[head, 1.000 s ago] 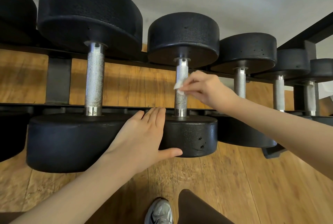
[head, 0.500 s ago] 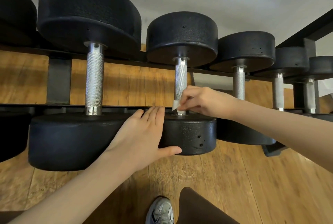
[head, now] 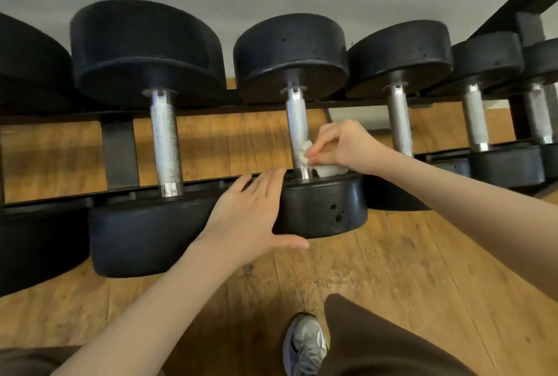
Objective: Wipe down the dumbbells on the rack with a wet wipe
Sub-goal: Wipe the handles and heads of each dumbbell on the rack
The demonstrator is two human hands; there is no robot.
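The right hand (head: 344, 146) pinched the wet wipe (head: 305, 150) against the middle dumbbell's knurled handle (head: 297, 131) on the rack (head: 117, 152); the left hand (head: 250, 218), fingers spread, pressed its near head (head: 326, 209).

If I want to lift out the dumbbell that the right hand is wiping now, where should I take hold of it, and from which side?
Probably grip the knurled steel handle of the dumbbell, coming from above between the two rack rails. The rough bar is narrow enough for fingers to curl around; the black heads are too wide and smooth. The right hand and its wet wipe would first have to leave.
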